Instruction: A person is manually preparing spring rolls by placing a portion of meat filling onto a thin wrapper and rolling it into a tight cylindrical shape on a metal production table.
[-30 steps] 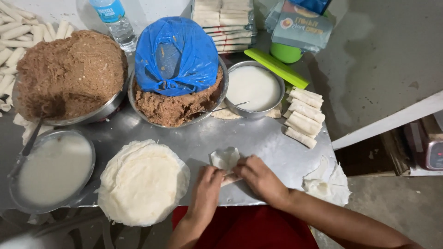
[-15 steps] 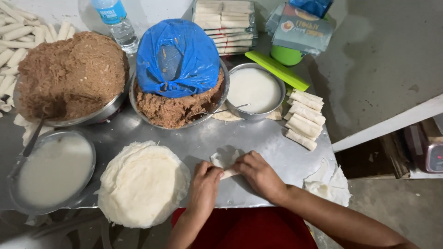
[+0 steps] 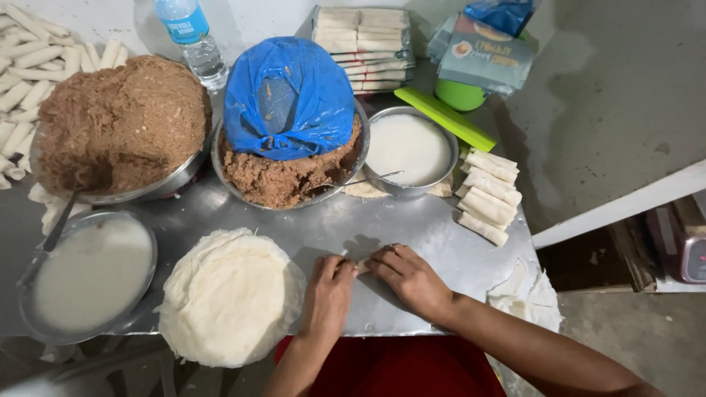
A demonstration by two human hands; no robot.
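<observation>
Both hands down on the steel table (image 3: 412, 228), concrete floor (image 3: 610, 110) off to my right: left hand (image 3: 329, 292) and right hand (image 3: 408, 276) curl fingers narrowly over a small wrapper roll (image 3: 362, 266), mostly hidden between them, long axis running left-right, wrapper stack (image 3: 232, 294) just left.

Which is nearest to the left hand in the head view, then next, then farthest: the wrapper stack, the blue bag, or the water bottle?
From the left hand:
1. Wrapper stack, the round white pile just to its left at the table's near edge.
2. Blue bag, sitting in the middle filling bowl, up past the hand.
3. Water bottle, at the table's far edge, up and left.
</observation>
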